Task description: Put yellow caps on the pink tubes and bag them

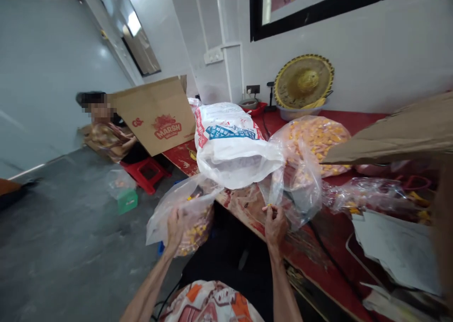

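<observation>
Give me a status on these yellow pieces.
Done: a full clear bag of yellow pieces sits on the table. In hand: the left hand grips a part-filled bag; the right hand pinches one piece. Left: another crumpled bag with pieces lies to the right.

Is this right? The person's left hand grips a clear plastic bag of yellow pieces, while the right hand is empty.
Not quite: the right hand isn't empty. The head view shows it pinching a small orange-and-yellow piece. The left hand does grip the clear plastic bag of yellow pieces.
</observation>
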Available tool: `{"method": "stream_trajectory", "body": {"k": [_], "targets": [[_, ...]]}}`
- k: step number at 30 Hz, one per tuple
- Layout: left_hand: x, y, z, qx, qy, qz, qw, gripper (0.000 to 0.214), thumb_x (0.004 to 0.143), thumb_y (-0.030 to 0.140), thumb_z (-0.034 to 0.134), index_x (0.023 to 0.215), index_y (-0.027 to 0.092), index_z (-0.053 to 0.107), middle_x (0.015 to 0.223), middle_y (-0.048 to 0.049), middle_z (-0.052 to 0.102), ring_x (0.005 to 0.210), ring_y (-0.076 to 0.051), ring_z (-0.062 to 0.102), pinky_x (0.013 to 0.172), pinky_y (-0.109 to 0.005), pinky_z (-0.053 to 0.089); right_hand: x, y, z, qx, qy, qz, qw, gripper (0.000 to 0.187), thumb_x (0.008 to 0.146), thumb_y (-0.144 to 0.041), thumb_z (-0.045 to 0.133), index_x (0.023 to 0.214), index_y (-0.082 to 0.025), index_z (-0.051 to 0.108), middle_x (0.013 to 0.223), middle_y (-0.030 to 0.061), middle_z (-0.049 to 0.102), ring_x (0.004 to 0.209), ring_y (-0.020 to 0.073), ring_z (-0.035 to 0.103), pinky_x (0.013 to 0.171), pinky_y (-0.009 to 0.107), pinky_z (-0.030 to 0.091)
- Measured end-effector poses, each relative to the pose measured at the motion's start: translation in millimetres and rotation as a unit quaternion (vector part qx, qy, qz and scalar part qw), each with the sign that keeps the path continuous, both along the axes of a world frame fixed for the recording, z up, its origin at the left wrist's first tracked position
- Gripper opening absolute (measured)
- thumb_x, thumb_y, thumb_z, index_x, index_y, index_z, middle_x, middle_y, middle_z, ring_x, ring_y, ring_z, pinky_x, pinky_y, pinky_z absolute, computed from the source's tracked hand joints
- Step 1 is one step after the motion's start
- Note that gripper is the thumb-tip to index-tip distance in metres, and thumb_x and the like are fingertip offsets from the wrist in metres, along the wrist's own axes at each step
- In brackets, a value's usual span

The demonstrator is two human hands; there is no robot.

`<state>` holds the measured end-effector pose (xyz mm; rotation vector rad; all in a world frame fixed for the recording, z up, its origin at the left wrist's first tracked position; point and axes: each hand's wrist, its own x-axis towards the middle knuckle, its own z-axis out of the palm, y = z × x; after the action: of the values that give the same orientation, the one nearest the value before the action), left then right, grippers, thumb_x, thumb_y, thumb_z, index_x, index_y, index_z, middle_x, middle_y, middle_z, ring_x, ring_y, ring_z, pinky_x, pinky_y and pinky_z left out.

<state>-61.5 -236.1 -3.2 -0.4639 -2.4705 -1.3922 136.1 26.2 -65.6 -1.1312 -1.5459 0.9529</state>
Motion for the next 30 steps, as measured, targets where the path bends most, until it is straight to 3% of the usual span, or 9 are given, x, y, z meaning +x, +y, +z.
{"method": "stream_trajectory", "body": {"k": [3, 6, 9, 14, 18, 22, 24, 27, 30], "targets": [[3, -8, 42.0, 0.013, 0.015, 0.080, 0.997, 0.043, 0.093, 0.061, 0.046, 0.069, 0.025, 0.048, 0.063, 0.0018, 0.051, 0.066, -0.018, 0.049, 0.065, -0.029, 0.041, 2, -1, -2.2, -0.002, 0.003, 0.012, 1.000, 0.053, 0.097, -0.067, 0.037, 0.083, -0.022, 0.062, 0.086, 0.0154, 0.076, 0.079, 0.0264, 0.068, 0.080, 0.038, 0.050], [15, -13, 52.6, 0.018, -0.004, 0.129, 0.991, 0.044, 0.091, 0.064, 0.049, 0.069, 0.026, 0.047, 0.061, 0.0026, 0.047, 0.064, -0.018, 0.046, 0.061, -0.028, 0.037, 2, -1, -5.0, 0.000, -0.001, 0.018, 1.000, 0.056, 0.098, -0.070, 0.036, 0.085, -0.022, 0.063, 0.085, 0.0150, 0.075, 0.080, 0.0272, 0.068, 0.080, 0.038, 0.050], [27, -17, 44.9, 0.044, -0.041, 0.136, 0.989, 0.048, 0.087, 0.069, 0.052, 0.069, 0.025, 0.049, 0.061, 0.0025, 0.047, 0.064, -0.018, 0.045, 0.059, -0.028, 0.037, 3, -1, -6.8, -0.001, -0.012, 0.029, 0.999, 0.058, 0.097, -0.072, 0.038, 0.085, -0.022, 0.064, 0.084, 0.0142, 0.075, 0.077, 0.0275, 0.067, 0.078, 0.039, 0.050], [35, -30, 29.2, 0.033, -0.136, 0.044, 0.989, 0.051, 0.074, 0.074, 0.064, 0.067, 0.024, 0.055, 0.064, 0.0004, 0.055, 0.065, -0.019, 0.051, 0.059, -0.028, 0.044, 3, 0, -8.9, -0.004, -0.035, 0.015, 0.999, 0.061, 0.094, -0.077, 0.043, 0.086, -0.022, 0.066, 0.086, 0.0145, 0.075, 0.074, 0.0280, 0.067, 0.074, 0.039, 0.051], [39, -38, 3.8, 0.012, -0.163, -0.036, 0.986, 0.040, 0.079, 0.063, 0.064, 0.079, 0.023, 0.068, 0.076, -0.0026, 0.068, 0.075, -0.022, 0.063, 0.070, -0.032, 0.054, 3, 4, -7.6, 0.041, -0.062, -0.036, 0.997, 0.065, 0.093, -0.079, 0.043, 0.090, -0.019, 0.068, 0.092, 0.0184, 0.074, 0.078, 0.0289, 0.066, 0.072, 0.040, 0.051], [46, -39, -22.5, 0.005, -0.127, -0.086, 0.988, 0.030, 0.084, 0.052, 0.063, 0.091, 0.025, 0.074, 0.087, -0.0062, 0.074, 0.084, -0.024, 0.069, 0.075, -0.034, 0.058, 2, 3, 8.4, 0.126, -0.099, -0.078, 0.984, 0.068, 0.094, -0.075, 0.043, 0.106, -0.014, 0.070, 0.116, 0.0262, 0.069, 0.099, 0.0341, 0.066, 0.074, 0.043, 0.052], [49, -38, -28.8, 0.006, -0.107, -0.109, 0.988, 0.027, 0.088, 0.049, 0.060, 0.092, 0.026, 0.074, 0.090, -0.0071, 0.075, 0.085, -0.024, 0.069, 0.074, -0.034, 0.059, -9, -2, 23.5, 0.127, -0.116, -0.080, 0.982, 0.065, 0.094, -0.071, 0.045, 0.114, -0.014, 0.070, 0.119, 0.0255, 0.068, 0.103, 0.0340, 0.066, 0.076, 0.042, 0.053], [49, -37, -30.9, -0.001, -0.059, -0.140, 0.988, 0.026, 0.095, 0.043, 0.055, 0.090, 0.026, 0.073, 0.088, -0.0072, 0.075, 0.084, -0.023, 0.069, 0.079, -0.034, 0.059, -52, -17, 45.9, 0.032, -0.160, 0.051, 0.985, 0.059, 0.093, -0.070, 0.046, 0.109, -0.019, 0.072, 0.103, 0.0159, 0.073, 0.090, 0.0299, 0.068, 0.075, 0.040, 0.054], [46, -38, -29.5, 0.005, 0.006, -0.166, 0.986, 0.026, 0.100, 0.032, 0.050, 0.088, 0.025, 0.071, 0.084, -0.0053, 0.075, 0.080, -0.019, 0.069, 0.081, -0.032, 0.058, -113, -37, 58.2, -0.059, -0.173, 0.241, 0.953, 0.051, 0.088, -0.070, 0.055, 0.090, -0.022, 0.073, 0.081, 0.0090, 0.072, 0.081, 0.0278, 0.069, 0.069, 0.037, 0.056]]}}
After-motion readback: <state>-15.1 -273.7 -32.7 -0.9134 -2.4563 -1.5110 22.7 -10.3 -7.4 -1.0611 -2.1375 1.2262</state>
